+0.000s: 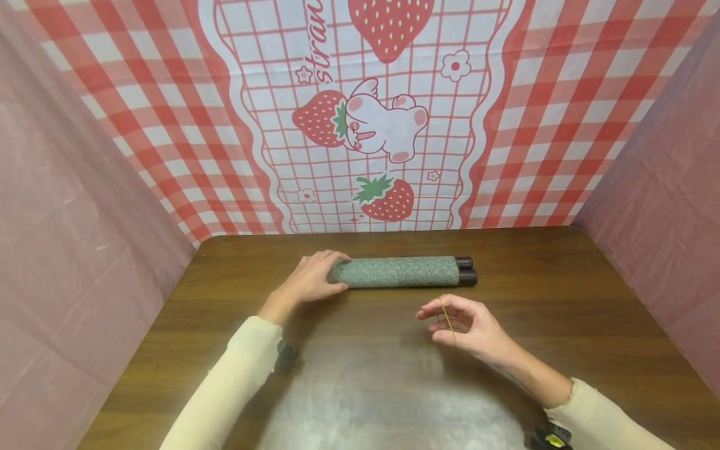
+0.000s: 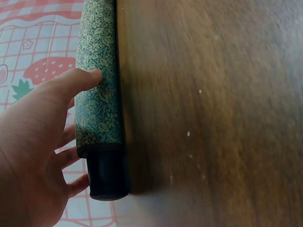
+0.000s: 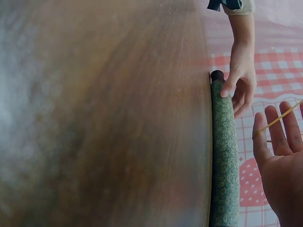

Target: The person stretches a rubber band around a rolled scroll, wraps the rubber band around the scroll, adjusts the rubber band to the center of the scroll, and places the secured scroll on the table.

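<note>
My L hand grips L end of green scroll, lying nr far edge of table. My R hand is unclenched, fingers apart, w/ yellow rubber band stretched across, nr scroll's R end.

At the top of the head view, left of centre, I can read red letters "stran", sideways and cut off, on the cloth.
</note>
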A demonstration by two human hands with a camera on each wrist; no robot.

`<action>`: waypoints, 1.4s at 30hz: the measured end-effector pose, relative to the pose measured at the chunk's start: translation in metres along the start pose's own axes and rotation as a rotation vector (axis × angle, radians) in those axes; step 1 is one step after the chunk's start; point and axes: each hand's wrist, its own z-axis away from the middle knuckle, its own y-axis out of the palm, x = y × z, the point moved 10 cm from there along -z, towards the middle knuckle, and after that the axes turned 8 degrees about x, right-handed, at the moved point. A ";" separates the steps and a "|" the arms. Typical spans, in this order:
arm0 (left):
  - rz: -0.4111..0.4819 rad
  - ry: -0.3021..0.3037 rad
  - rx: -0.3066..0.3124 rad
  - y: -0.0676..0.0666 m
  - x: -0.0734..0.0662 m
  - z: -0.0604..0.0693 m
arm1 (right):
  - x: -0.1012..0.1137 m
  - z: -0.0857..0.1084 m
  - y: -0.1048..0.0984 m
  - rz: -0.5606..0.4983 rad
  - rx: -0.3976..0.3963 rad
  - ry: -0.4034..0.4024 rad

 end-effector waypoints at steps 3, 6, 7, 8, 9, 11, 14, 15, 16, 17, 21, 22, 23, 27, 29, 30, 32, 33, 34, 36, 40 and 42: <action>-0.024 -0.017 0.031 0.011 0.015 -0.007 | 0.001 -0.001 0.001 0.004 0.005 -0.009; -0.061 -0.022 0.027 0.021 0.031 -0.014 | 0.001 -0.001 0.001 0.006 0.002 -0.003; -0.075 -0.026 0.034 0.021 0.032 -0.016 | 0.001 -0.001 0.000 0.007 0.001 0.000; -0.084 -0.026 0.037 0.022 0.033 -0.017 | 0.000 -0.001 0.000 0.005 -0.002 0.007; -0.084 -0.025 0.038 0.022 0.033 -0.017 | 0.000 -0.001 0.000 0.001 -0.005 0.014; -0.090 -0.024 0.045 0.022 0.033 -0.018 | -0.001 0.000 -0.001 -0.005 -0.008 0.025; -0.104 -0.021 0.059 0.024 0.031 -0.019 | -0.002 0.001 -0.001 -0.013 -0.011 0.037; -0.110 -0.020 0.063 0.024 0.030 -0.019 | -0.003 0.001 -0.002 -0.013 -0.012 0.039; -0.113 -0.019 0.069 0.025 0.030 -0.020 | -0.003 0.002 -0.002 -0.013 -0.013 0.041; -0.119 -0.019 0.073 0.025 0.029 -0.020 | -0.003 0.002 -0.003 -0.010 -0.011 0.033; -0.136 -0.021 0.082 0.026 0.028 -0.022 | -0.003 0.002 -0.004 -0.017 -0.009 0.020; -0.135 -0.022 0.085 0.027 0.028 -0.022 | -0.003 0.002 -0.003 -0.022 -0.006 0.013; -0.137 -0.023 0.086 0.027 0.028 -0.023 | -0.002 0.002 -0.003 -0.025 -0.001 0.000; -0.141 -0.032 0.096 0.028 0.028 -0.023 | 0.003 0.000 -0.002 -0.034 0.019 -0.065; -0.147 -0.036 0.099 0.028 0.028 -0.022 | 0.007 -0.001 -0.001 -0.032 0.030 -0.106; -0.148 -0.038 0.100 0.028 0.028 -0.022 | 0.009 -0.001 -0.001 -0.030 0.034 -0.122; -0.150 -0.041 0.105 0.027 0.027 -0.023 | 0.010 -0.001 -0.002 -0.033 0.038 -0.134; -0.149 -0.042 0.107 0.027 0.027 -0.023 | 0.011 -0.001 -0.002 -0.033 0.039 -0.137; -0.149 -0.044 0.110 0.027 0.026 -0.023 | 0.010 -0.001 -0.002 -0.034 0.038 -0.132; -0.151 -0.047 0.115 0.028 0.027 -0.024 | 0.009 0.000 -0.003 -0.033 0.035 -0.116; -0.151 -0.055 0.123 0.029 0.029 -0.024 | 0.008 0.001 -0.006 -0.027 0.023 -0.081; -0.150 -0.061 0.127 0.030 0.030 -0.025 | 0.009 0.001 -0.008 -0.020 0.022 -0.086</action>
